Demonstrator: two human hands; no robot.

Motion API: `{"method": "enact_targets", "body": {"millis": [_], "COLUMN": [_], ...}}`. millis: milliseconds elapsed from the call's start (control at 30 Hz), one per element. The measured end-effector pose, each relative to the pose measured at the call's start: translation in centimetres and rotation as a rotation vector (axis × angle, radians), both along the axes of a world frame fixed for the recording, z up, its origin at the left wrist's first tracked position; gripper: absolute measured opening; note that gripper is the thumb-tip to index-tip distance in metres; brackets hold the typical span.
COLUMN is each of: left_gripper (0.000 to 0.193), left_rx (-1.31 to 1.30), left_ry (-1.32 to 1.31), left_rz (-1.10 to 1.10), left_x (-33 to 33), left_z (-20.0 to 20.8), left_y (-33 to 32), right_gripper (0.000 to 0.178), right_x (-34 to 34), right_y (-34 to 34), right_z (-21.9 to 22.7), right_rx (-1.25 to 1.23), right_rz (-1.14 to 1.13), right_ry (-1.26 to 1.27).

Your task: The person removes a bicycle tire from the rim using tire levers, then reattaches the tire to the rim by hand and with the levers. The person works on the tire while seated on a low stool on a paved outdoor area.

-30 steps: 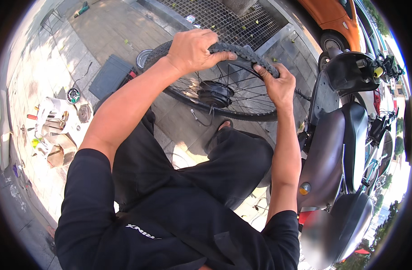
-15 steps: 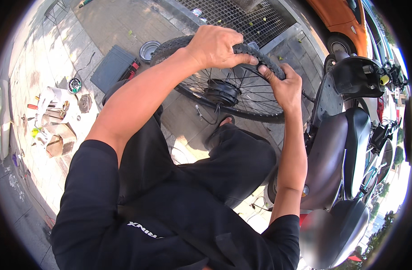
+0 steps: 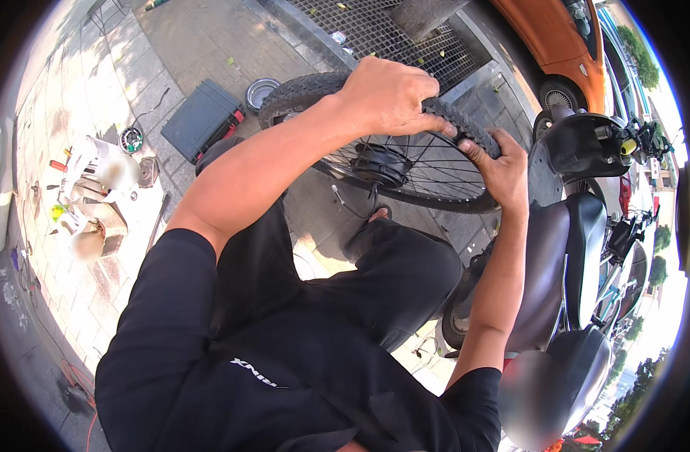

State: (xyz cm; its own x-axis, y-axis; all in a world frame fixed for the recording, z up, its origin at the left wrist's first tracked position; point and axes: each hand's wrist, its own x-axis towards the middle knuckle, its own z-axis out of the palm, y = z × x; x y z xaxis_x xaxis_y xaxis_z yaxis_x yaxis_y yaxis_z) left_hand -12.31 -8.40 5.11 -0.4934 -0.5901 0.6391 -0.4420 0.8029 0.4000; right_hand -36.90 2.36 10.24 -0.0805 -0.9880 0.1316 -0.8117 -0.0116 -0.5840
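- Both arms reached forward, and the 2 hands met on the far side of the wheel (image 3: 446, 169), which sat tilted in front of the knees
- The left hand (image 3: 390, 98) was wrapped over the black knobbly tyre (image 3: 303, 87), its grip narrow and filled by the rubber, its thumb (image 3: 435, 126) stretched toward the right
- And there was the right hand (image 3: 504, 169), holding the same tyre from the other side, its thumb (image 3: 474, 152) pressed on the inner edge, its fingertips partly hidden behind the tread
- Just a small gap between those 2 thumbs, and that looked like sound technique: thumbs close together should have put the push on 1 short stretch of tyre
- The judgement here: even pressure from both palms, with the thumbs clear of any pinch between tyre and rim
- Steadiness mattered too, as the hub (image 3: 379, 166) trailed a cable (image 3: 372, 202) near the sandalled foot (image 3: 379, 215), a lead best kept free of strain
- Whether the tyre's edge sat inside the rim under the hands, the view could not tell
- Beyond the left forearm lay a toolbox (image 3: 201, 120) and a round metal dish (image 3: 263, 92); a scooter (image 3: 541, 279) stood to the right
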Motion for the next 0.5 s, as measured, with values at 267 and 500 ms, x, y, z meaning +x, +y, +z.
{"method": "enact_targets", "body": {"millis": [267, 500], "left_gripper": [0.059, 0.089], "left_rx": [0.139, 0.697], "left_ry": [-0.303, -0.36], "left_rz": [-0.138, -0.14], "left_x": [-2.0, 11.4], "left_z": [-1.5, -8.3], "left_y": [-0.6, -5.4], "right_gripper": [0.052, 0.05], "right_x": [1.3, -5.7], "right_y": [-1.5, -0.7], "right_z": [-3.3, -5.4], "right_rx": [0.017, -0.064], "right_rz": [0.082, -0.006], "right_ry": [0.166, 0.041]}}
